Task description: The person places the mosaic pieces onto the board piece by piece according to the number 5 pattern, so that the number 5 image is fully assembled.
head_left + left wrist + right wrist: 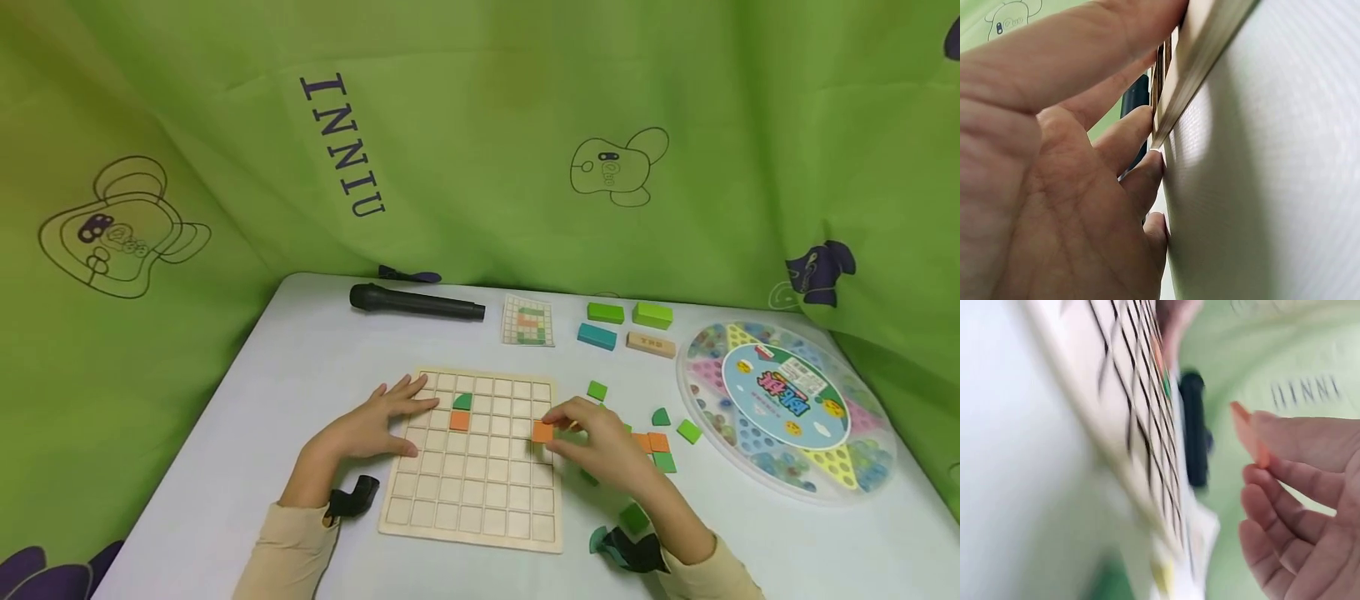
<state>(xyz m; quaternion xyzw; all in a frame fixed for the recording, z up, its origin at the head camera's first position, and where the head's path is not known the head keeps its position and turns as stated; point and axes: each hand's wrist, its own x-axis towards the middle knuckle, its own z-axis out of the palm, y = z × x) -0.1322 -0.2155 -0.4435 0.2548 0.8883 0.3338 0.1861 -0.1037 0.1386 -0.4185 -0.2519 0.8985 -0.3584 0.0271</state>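
A wooden grid board (480, 467) lies on the white table. My left hand (367, 427) rests on its left edge with fingers spread; in the left wrist view the thumb and fingers touch the board's side. Between thumb and fingertips, my right hand (603, 446) pinches an orange square tile (542, 432) over the board's right edge. The right wrist view shows this orange tile (1250, 434) held up off the board. In the upper left cells sit a green quarter-round tile (462, 402) and, just below it, an orange square tile (459, 421).
Loose green and orange tiles (657, 442) lie right of the board, some hidden by my right hand. Behind are a pattern card (528, 321), a black microphone (416, 302) and several blocks (605, 313). A round marble game box (787, 408) stands at right; green cloth (480, 150) hangs behind.
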